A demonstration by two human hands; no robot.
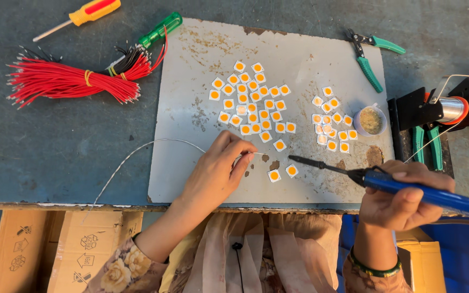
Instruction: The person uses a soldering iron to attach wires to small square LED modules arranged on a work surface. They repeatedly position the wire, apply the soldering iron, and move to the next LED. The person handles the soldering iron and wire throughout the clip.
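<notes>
I saw my left hand (218,171) pinching a thin silver solder wire (142,147); my right hand (405,195) gripped the blue-handled soldering iron (386,182), two small square white-and-orange chips (282,173) lying between the hands, at three o'clock of the left.

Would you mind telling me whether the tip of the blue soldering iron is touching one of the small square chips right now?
No: the soldering iron in the right hand has its tip over bare plate, apart from the two nearest chips.

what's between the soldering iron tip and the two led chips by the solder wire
Nothing visible: bare plate lies between the soldering iron tip and the two chips. The solder wire comes from the left hand.
</notes>
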